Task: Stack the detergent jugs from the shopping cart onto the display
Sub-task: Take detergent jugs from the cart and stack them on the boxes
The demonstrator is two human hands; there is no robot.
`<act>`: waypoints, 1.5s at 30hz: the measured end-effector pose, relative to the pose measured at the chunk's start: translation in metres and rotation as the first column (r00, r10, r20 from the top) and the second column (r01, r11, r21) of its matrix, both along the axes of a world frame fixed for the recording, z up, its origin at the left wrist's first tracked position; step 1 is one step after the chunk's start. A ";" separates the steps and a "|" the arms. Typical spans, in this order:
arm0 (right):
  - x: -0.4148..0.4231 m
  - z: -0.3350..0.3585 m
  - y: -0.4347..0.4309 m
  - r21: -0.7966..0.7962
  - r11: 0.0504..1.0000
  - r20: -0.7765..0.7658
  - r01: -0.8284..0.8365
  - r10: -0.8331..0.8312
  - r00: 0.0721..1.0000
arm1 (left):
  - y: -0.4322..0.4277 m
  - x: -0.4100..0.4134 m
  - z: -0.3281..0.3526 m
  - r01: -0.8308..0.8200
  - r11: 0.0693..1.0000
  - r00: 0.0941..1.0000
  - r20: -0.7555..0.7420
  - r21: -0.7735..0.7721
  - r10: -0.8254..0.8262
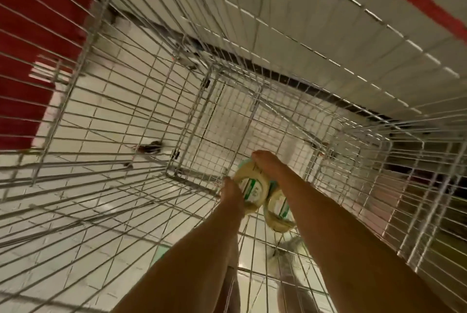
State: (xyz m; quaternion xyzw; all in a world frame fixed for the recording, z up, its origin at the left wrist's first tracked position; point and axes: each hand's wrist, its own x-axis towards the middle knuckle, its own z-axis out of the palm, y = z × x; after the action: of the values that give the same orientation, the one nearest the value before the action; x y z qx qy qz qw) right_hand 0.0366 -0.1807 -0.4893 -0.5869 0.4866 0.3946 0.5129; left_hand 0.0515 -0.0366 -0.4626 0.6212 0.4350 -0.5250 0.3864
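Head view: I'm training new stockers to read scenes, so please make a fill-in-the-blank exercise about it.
1. The left hand and right hand reach into a wire ____.
2. Between the hands are ____ jugs.
3. Their labels are white and ____.
4. Outside the wire, at left, is a ____ panel.
Missing: cart, two, green, red.
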 end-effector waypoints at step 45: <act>-0.705 0.675 -0.095 -0.228 -0.544 0.959 0.808 -0.270 0.090 | -0.211 -0.574 0.663 0.835 -0.015 0.540 0.823 -0.551 -0.175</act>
State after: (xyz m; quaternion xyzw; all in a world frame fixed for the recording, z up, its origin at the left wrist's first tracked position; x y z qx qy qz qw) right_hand -0.6688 -0.2758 0.1862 -0.3362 0.7043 -0.5848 0.2213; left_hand -0.5228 -0.2474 0.2008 0.4861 -0.3824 -0.5766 0.5339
